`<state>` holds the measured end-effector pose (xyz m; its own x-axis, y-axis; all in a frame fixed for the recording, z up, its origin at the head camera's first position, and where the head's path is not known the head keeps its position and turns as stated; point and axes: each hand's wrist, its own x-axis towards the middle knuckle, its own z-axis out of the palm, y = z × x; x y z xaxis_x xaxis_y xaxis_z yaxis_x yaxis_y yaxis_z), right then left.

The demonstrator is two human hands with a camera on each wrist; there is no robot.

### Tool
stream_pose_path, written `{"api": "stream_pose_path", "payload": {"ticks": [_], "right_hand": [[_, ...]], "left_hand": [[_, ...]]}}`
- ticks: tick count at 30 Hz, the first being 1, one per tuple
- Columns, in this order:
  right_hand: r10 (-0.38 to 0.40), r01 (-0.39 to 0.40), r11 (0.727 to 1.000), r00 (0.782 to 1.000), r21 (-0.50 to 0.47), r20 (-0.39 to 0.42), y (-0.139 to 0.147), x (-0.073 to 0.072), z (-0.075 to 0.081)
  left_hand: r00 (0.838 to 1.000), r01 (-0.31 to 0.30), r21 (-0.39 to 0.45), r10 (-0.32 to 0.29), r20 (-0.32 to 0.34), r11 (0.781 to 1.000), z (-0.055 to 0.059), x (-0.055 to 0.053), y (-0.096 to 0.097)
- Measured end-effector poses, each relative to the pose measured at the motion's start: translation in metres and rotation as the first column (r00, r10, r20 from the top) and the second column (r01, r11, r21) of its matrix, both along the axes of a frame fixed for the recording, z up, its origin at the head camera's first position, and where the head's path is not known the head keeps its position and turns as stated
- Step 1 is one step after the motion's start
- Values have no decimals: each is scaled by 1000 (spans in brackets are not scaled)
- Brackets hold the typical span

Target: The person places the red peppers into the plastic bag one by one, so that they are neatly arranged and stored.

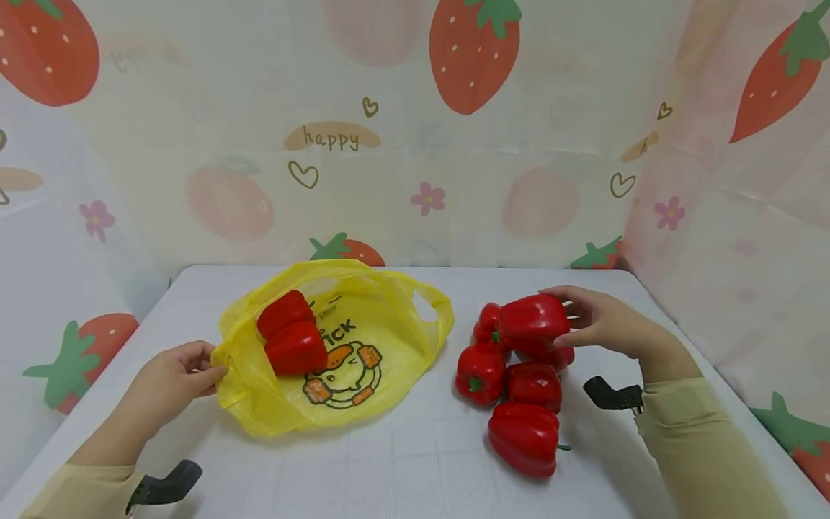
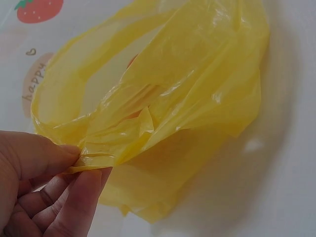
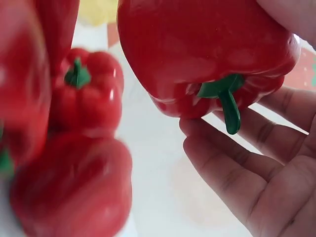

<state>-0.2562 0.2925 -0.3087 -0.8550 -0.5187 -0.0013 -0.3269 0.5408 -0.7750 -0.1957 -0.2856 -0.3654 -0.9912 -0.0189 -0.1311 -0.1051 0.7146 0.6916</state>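
Observation:
My left hand [image 1: 171, 382] pinches the left edge of a yellow plastic bag [image 1: 395, 353] between thumb and fingers; the left wrist view shows the gathered film [image 2: 98, 160] at the fingertips. The bag lies on its side, its mouth spread open. Two red bell peppers [image 1: 297, 349] rest at the bag's left, touching each other. My right hand [image 1: 609, 324] holds a red bell pepper [image 1: 534, 322] by its right end, over other peppers. Its green stem [image 3: 227, 98] points toward the palm in the right wrist view.
Several more red bell peppers lie bunched at the right, among them an upright one [image 1: 480, 373] and a nearer one on its side [image 1: 524, 440]. They stand on a white table [image 1: 415, 468], with printed cloth walls [image 1: 467, 209] behind and at both sides.

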Motion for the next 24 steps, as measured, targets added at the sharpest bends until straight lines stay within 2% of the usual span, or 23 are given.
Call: {"api": "stream_pose_path", "payload": {"ticks": [9, 14, 20, 24], "right_hand": [[35, -35, 999, 997, -6, 66, -42, -15, 3], [30, -31, 999, 995, 11, 95, -68, -19, 2], [25, -22, 999, 988, -24, 154, -97, -20, -1], [43, -37, 998, 986, -41, 162, -115, -24, -5]], "left_hand": [[1000, 2, -5, -2, -1, 1000, 1, 0, 1], [1000, -1, 3, 1, -6, 1000, 1, -1, 0], [1000, -2, 4, 2, -6, 1000, 0, -1, -1], [1000, 2, 9, -2, -8, 1000, 1, 0, -1]]}}
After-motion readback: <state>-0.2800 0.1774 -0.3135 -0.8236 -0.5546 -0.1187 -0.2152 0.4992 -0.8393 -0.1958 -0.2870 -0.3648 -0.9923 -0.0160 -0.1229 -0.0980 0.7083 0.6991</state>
